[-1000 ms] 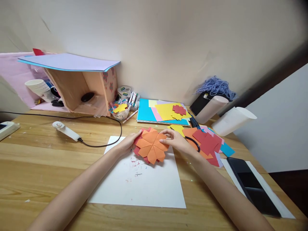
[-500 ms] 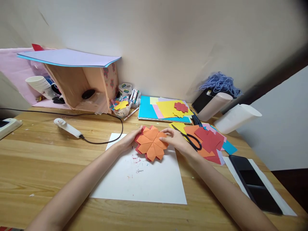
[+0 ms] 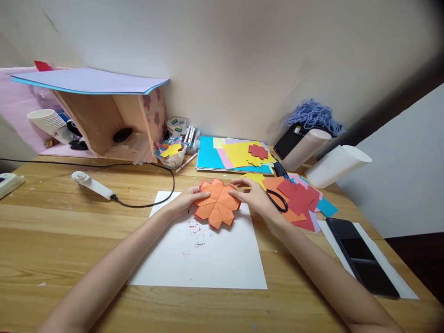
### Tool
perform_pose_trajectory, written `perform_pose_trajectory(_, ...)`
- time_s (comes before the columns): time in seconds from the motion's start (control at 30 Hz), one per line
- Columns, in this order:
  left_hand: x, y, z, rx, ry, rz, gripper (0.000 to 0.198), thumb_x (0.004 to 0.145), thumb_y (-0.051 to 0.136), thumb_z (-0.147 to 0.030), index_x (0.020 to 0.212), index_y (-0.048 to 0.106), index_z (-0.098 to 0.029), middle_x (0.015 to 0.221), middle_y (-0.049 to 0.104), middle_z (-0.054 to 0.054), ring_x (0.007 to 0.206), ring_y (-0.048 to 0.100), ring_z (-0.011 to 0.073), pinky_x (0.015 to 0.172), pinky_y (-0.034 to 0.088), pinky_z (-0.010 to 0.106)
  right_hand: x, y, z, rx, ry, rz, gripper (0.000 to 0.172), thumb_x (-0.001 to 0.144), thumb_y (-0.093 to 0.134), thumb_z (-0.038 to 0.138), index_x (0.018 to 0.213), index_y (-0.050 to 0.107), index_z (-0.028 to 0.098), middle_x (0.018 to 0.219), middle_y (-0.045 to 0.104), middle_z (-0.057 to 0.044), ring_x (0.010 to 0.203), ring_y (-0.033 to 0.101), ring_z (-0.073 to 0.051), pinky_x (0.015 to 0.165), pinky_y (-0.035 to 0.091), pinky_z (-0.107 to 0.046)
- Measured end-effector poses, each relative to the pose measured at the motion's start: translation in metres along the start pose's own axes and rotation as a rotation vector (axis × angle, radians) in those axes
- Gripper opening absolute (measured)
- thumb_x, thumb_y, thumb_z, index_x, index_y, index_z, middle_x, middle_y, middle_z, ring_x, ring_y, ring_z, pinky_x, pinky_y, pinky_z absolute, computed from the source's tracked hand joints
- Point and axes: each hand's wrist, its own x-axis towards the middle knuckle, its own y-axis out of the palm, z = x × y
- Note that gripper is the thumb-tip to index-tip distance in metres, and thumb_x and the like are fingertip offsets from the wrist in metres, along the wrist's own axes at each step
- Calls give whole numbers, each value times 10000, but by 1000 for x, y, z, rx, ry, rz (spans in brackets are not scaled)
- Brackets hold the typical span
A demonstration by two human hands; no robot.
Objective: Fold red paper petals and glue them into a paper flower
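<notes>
An orange paper flower [image 3: 218, 206] with a red paper layer beneath it is held over a white sheet of paper [image 3: 222, 268] marked with coloured smudges. On its left edge my left hand [image 3: 187, 200] is closed, thumb on top of a petal and fingers mostly hidden below. My right hand [image 3: 250, 196] pinches the right edge, its thumb on the orange petal and forefinger raised behind. Just right of that hand lies a pair of black-handled scissors [image 3: 282, 206], partly covered by it.
Coloured paper scraps [image 3: 300, 199] and a black phone [image 3: 364, 261] lie to the right. Behind are a stack of coloured paper [image 3: 206, 157], a tub of scraps [image 3: 172, 159] and markers [image 3: 190, 136]. A corded glue gun [image 3: 92, 185] and a cardboard box [image 3: 152, 125] are at left.
My left thumb has come over onto the top of the flower. The orange layer has turned slightly and now covers more of the red one. The whole view has shifted a little.
</notes>
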Motion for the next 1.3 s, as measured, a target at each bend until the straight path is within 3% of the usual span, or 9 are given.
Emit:
perform_pose_trajectory(0.2, 1, -2, -1, 49, -13, -2, 315, 723, 621, -268, 980, 592, -88, 946, 643, 140, 794, 606, 180, 664, 434, 238, 7, -8, -4, 242, 150, 356, 321, 643, 665, 387, 871, 605, 169, 889, 664, -64, 808, 612, -182, 702, 471, -278)
perform_pose_trajectory(0.47, 1, -2, -3, 42, 44, -137, 355, 680, 655, -306, 970, 602, -108, 934, 650, 111, 767, 610, 171, 625, 447, 224, 9, -5, -8, 314, 170, 274, 319, 617, 674, 404, 787, 586, 149, 709, 639, -13, 627, 586, -118, 606, 439, -228)
perform_pose_trajectory(0.63, 1, 1, -2, 0, 58, -178, 435, 615, 709, -226, 1019, 586, -120, 1033, 624, 147, 854, 615, 222, 705, 485, 295, 7, -1, -6, 325, 149, 230, 346, 626, 662, 418, 824, 596, 141, 767, 639, -31, 659, 586, -122, 607, 451, -230)
perform_pose_trajectory(0.8, 7, -2, 2, -72, 130, -256, 392, 605, 713, -183, 973, 597, -116, 1040, 627, 137, 903, 608, 222, 790, 482, 304, 7, -8, 0, 271, 166, 355, 374, 691, 589, 481, 863, 640, 153, 905, 656, -77, 808, 610, -165, 691, 489, -257)
perform_pose_trajectory(0.97, 9, -5, 4, -103, 158, -306, 401, 626, 699, -183, 1005, 582, -122, 1064, 619, 129, 909, 607, 211, 772, 501, 281, 6, -12, -2, 203, 172, 623, 419, 592, 702, 386, 935, 656, 150, 905, 672, -81, 714, 624, -152, 634, 493, -251)
perform_pose_trajectory(1.17, 9, -5, 5, -89, 164, -319, 398, 642, 690, -184, 1016, 572, -111, 1042, 627, 132, 897, 612, 207, 755, 513, 273, 4, -1, -5, 157, 127, 569, 306, 608, 678, 399, 738, 696, 122, 697, 687, -63, 605, 612, -119, 556, 461, -207)
perform_pose_trajectory(1.3, 9, -2, 2, -96, 153, -368, 372, 629, 695, -159, 980, 581, -115, 1019, 640, 118, 855, 624, 188, 737, 516, 249, 4, -4, -4, 175, 144, 580, 298, 623, 659, 418, 716, 699, 138, 741, 696, -70, 606, 621, -114, 549, 468, -201)
